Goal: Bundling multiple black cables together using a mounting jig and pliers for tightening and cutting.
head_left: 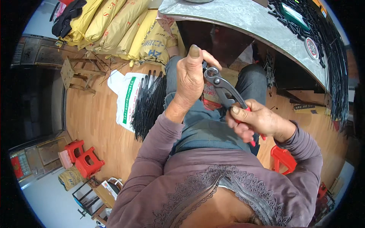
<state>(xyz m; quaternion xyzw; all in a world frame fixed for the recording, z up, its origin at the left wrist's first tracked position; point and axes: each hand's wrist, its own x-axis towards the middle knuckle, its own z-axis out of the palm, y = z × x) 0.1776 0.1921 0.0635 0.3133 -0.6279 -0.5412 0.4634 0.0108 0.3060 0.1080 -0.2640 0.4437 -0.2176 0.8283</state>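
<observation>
My right hand is wrapped round the red handles of a pair of pincers with dark metal jaws, which point up and to the left. Close against those jaws is my left hand, thumb upright and fingers curled. A small dark piece shows between the left fingers and the jaws, mostly hidden, so its kind is unclear. Both hands are above my lap. To the left of my leg, a bundle of thin black rods lies partly on a white sack on the floor.
A grey-topped table stands ahead, with many short black pieces, a round tin and long black strands hanging off its right side. Full yellow sacks, a wooden stool and red plastic stools are around me.
</observation>
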